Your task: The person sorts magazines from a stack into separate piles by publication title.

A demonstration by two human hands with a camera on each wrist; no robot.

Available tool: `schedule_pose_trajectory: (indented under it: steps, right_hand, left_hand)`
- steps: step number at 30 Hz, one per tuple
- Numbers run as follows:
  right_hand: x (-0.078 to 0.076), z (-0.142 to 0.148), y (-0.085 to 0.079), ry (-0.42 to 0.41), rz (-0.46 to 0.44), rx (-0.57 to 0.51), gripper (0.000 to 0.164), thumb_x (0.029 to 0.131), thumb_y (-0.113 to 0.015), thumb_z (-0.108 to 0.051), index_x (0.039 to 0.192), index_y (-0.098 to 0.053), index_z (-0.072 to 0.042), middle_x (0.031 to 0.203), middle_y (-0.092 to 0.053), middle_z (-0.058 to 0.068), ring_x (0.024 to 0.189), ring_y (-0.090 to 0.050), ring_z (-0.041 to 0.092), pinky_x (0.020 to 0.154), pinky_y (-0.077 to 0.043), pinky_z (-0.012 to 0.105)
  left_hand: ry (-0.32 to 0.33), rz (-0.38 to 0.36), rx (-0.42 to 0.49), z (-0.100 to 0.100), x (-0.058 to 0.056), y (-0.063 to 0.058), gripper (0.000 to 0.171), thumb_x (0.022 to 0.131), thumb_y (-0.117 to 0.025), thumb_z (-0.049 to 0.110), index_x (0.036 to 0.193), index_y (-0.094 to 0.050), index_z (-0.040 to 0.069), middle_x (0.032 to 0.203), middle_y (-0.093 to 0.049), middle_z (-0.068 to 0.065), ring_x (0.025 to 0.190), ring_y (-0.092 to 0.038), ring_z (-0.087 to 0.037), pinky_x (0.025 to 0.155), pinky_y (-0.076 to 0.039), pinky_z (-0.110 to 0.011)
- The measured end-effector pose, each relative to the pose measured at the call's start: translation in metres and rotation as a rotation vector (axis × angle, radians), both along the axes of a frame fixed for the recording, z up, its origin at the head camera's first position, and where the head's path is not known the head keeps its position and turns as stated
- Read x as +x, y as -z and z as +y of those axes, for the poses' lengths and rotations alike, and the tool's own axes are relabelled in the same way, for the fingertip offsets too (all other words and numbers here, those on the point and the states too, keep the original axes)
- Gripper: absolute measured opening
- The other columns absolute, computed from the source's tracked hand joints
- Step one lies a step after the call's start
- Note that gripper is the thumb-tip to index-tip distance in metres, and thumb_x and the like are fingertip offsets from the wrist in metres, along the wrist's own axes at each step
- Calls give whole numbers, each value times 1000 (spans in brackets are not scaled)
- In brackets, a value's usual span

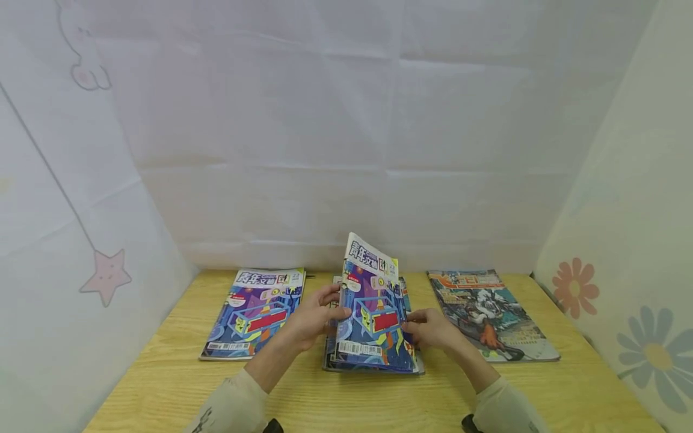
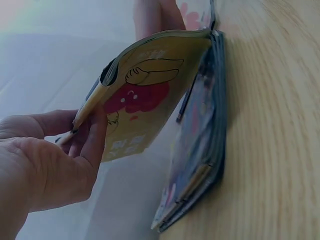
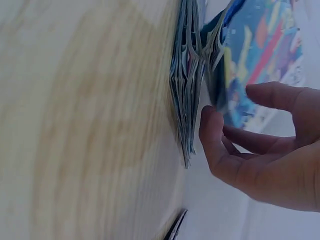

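Observation:
In the head view, a purple-blue magazine (image 1: 376, 297) with a white title band is raised and tilted, its left side higher, above a small stack of magazines (image 2: 196, 145). My left hand (image 1: 313, 317) pinches its left edge between thumb and fingers. The left wrist view shows its yellow back cover (image 2: 150, 100) with a red cartoon figure. At its right edge is my right hand (image 1: 431, 329). Thumb and fingers of that hand stand apart in the right wrist view, curved beside the magazine's edge; whether they touch it I cannot tell.
To the left on the wooden table (image 1: 292, 400) lies another magazine (image 1: 251, 319) with the same cover. A magazine with an orange title and a dark picture (image 1: 489, 313) lies to the right. White patterned cloth (image 1: 271, 120) hangs behind and at both sides.

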State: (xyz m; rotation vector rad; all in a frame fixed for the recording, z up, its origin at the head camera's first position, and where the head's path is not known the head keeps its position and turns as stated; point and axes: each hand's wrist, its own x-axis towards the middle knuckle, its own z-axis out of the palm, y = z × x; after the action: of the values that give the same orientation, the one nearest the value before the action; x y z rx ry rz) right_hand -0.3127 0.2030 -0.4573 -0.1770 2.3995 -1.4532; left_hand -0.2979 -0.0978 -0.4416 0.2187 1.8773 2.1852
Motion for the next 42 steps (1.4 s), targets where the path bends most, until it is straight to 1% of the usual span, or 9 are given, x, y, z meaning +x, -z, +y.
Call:
schedule_pose_trajectory:
  steps: [2, 7, 12, 17, 23, 28, 33, 37, 42]
  right_hand:
    - [-2, 1, 0, -23, 12, -35, 57, 101, -66, -29, 142, -51, 8, 123, -64, 15, 105, -65, 31, 85, -56, 48]
    - [-8, 1, 0, -90, -18, -221, 74, 101, -62, -47, 154, -39, -2, 143, -54, 17, 129, -53, 36, 103, -44, 56]
    - [-12, 2, 2, -67, -55, -357, 80, 99, -63, -49, 158, -30, -7, 145, -52, 14, 127, -55, 32, 103, -45, 52]
    - [-13, 8, 0, 10, 5, -481, 64, 103, -63, -37, 152, -39, -3, 137, -58, 17, 120, -60, 31, 95, -52, 45]
    - [-13, 12, -5, 80, 97, -571, 48, 104, -62, -23, 147, -49, -4, 128, -65, 17, 110, -66, 31, 88, -56, 44]
    - [-9, 8, -9, 49, 107, -607, 49, 105, -60, -19, 150, -47, -5, 131, -63, 19, 106, -68, 29, 87, -57, 43]
    - [-6, 2, -10, 9, 110, -605, 47, 105, -57, -12, 151, -47, -4, 140, -58, 18, 111, -67, 30, 87, -56, 41]
    - [-4, -3, -13, -2, 120, -599, 47, 104, -59, -9, 150, -48, -3, 139, -59, 19, 109, -68, 28, 84, -58, 39]
    - [-2, -13, -18, -14, 120, -567, 52, 104, -59, -7, 152, -43, 1, 138, -57, 21, 86, -64, 16, 73, -56, 30]
  left_hand:
    - [33, 30, 19, 0, 2, -6, 67, 95, -72, 6, 153, -39, 7, 141, -51, -18, 94, -68, -27, 70, -59, -40]
    - [87, 127, 25, 0, 9, -22, 61, 96, -72, 6, 150, -44, 9, 138, -53, -16, 85, -66, -20, 63, -55, -32]
    - [98, 178, 16, -2, 14, -33, 58, 96, -72, 6, 148, -46, 10, 137, -53, -14, 80, -63, -18, 61, -52, -30]
    - [79, 162, 37, -4, 14, -39, 59, 95, -73, 7, 147, -47, 11, 134, -55, -16, 91, -69, -27, 70, -58, -39]
    - [38, 142, 28, -9, 10, -34, 59, 93, -75, 8, 146, -48, 11, 130, -57, -18, 97, -69, -32, 78, -59, -47]
    - [4, 137, 1, -20, 7, -25, 60, 93, -76, 11, 147, -49, 11, 128, -58, -19, 94, -69, -32, 79, -58, -49]
    - [-7, 138, -37, -34, 8, -20, 62, 93, -77, 12, 148, -47, 10, 129, -57, -18, 93, -69, -31, 77, -59, -48]
    - [-22, 140, -80, -43, 7, -20, 66, 92, -79, 14, 149, -46, 10, 130, -58, -17, 92, -68, -30, 76, -59, -48]
    - [-42, 127, -122, -55, 7, -19, 69, 91, -80, 15, 150, -46, 10, 133, -57, -18, 93, -68, -31, 76, -59, -48]
